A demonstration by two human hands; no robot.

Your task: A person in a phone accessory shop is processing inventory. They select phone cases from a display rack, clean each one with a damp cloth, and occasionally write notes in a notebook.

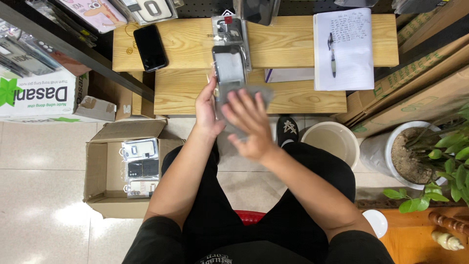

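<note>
- Grey cloth (254, 94) bunched under the right hand (250, 123), fingers spread and pressed down on it, edges blurred, lower part hidden beneath the palm.
- Clear-backed phone case (228, 66) pinched along its left edge by the left hand (207, 108); thumb side hard to make out, fingertips tucked behind the case.
- Held just above the lower plank of the pale wood table (185, 93), case upright toward the camera, lower end covered by cloth and right hand.
- Packaged case (228, 28) lying just behind on the upper plank, partly overlapped by the held one.
- Black phone (150, 47) flat on the upper plank, left, well apart from both hands.
- Open white notebook (348, 49) at right with a pen (332, 53) lying on the page; writing too small to read.
- Cardboard box (105, 171) on the floor at left, flaps open, several packaged cases (140, 167) inside, lower ones half hidden by the left forearm.
- Beige bucket (334, 142) by the right knee, near a black shoe (287, 129) peeking from under the table.
- Potted plant (415, 156) at far right, leaves cut off by the frame edge.
- Red stool (250, 216) barely showing between the legs.
</note>
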